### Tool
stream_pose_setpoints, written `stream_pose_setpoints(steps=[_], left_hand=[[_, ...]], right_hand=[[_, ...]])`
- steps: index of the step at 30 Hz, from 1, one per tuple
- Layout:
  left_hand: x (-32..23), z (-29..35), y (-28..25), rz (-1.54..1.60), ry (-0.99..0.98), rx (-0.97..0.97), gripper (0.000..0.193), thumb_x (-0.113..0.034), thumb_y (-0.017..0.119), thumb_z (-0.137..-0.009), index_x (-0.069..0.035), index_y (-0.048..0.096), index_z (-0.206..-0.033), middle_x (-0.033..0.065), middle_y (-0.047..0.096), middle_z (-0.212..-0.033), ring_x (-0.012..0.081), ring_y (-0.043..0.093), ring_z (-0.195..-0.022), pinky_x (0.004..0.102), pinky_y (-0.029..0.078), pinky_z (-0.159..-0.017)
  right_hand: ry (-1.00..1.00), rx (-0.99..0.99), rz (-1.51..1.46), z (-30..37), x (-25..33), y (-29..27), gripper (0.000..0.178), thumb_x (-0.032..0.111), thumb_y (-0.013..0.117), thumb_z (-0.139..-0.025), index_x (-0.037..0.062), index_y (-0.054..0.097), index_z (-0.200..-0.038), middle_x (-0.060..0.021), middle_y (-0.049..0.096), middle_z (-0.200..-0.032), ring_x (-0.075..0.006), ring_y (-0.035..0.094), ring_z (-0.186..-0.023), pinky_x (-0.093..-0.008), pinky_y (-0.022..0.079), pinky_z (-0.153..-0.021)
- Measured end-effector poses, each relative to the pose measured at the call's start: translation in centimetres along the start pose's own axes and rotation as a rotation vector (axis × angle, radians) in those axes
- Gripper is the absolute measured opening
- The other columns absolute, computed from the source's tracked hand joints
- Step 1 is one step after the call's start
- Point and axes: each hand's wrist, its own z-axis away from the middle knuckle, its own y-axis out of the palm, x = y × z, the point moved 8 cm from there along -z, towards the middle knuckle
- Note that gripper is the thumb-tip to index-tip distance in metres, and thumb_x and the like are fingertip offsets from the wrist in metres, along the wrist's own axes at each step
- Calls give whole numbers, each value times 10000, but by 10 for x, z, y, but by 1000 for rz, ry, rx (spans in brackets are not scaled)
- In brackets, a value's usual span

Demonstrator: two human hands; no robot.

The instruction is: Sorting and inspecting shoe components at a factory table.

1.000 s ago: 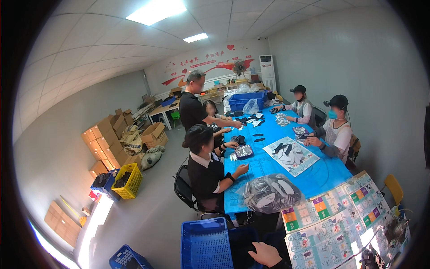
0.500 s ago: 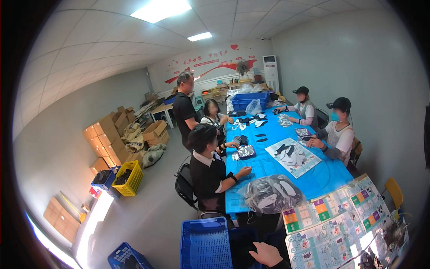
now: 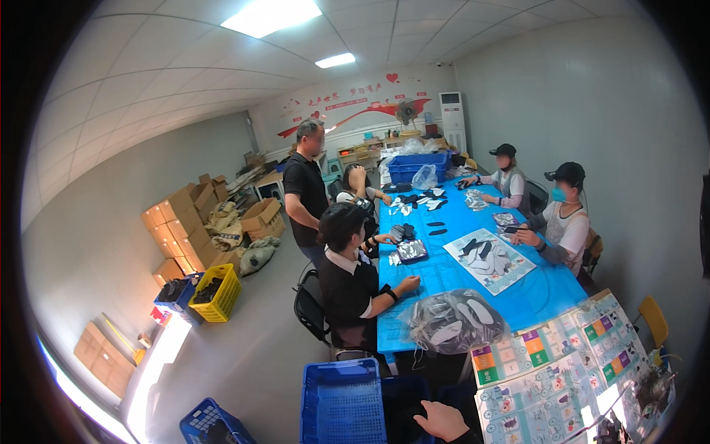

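Observation:
My right hand (image 3: 442, 422) is at the lower edge, coming in from the lower right with a dark sleeve at the wrist. Its thumb and fingers point left and stand apart, so it looks open, and I see nothing held in it. The undersides of the fingers are hidden. Close by on the left is a blue perforated plastic crate (image 3: 342, 403), with a darker blue crate (image 3: 405, 392) behind the hand. To the right lie printed picture sheets (image 3: 529, 403) with coloured blocks. My left hand is out of view.
A blue-covered table (image 3: 399, 325) bears a clear bag of dark and white pieces (image 3: 455, 322), a printed sheet (image 3: 489, 260) with loose pieces, and a blue bin (image 3: 418, 169). Several people sit around it; one person (image 3: 305, 181) stands. Cartons (image 3: 174, 229) and a yellow crate (image 3: 216, 294) are left.
The view has shifted slightly, moving the scene a little right. A seated person at the far left side has raised a hand to the head. The standing person's arm has shifted. My right hand stays nearly still.

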Motion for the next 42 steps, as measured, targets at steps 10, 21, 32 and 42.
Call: stream_pose_setpoints(steps=[10,21,32,42], left_hand=[[7,-2,1,-27,25,-21,562,-461,685,-884,-12,627,-1218,185,696,-1103,293,688,-976,387,541,-850],[7,0,2,-8,2,-2,570,-466,675,-886,-7,624,-1220,194,689,-1121,304,681,-991,394,534,-868],[7,0,3,-4,-9,-9,586,-474,675,-883,-1,625,-1223,199,683,-1137,307,676,-1012,391,531,-883],[5,0,1,-10,8,-22,575,-457,689,-880,13,629,-1208,195,687,-1135,303,676,-1028,388,531,-882]], right_hand=[[-20,-26,-1,1,-2,4,424,336,655,-856,40,626,-1158,-162,688,-1011,-341,659,-930,-444,539,-779],[-2,7,23,2,-3,8,440,340,657,-855,34,631,-1172,-167,690,-1077,-328,663,-986,-431,542,-833],[9,31,16,2,-2,4,438,345,646,-861,39,628,-1173,-169,690,-1064,-334,661,-982,-436,540,-832],[27,51,21,2,-5,9,438,357,643,-862,47,626,-1171,-176,691,-1044,-342,662,-971,-445,539,-823]])
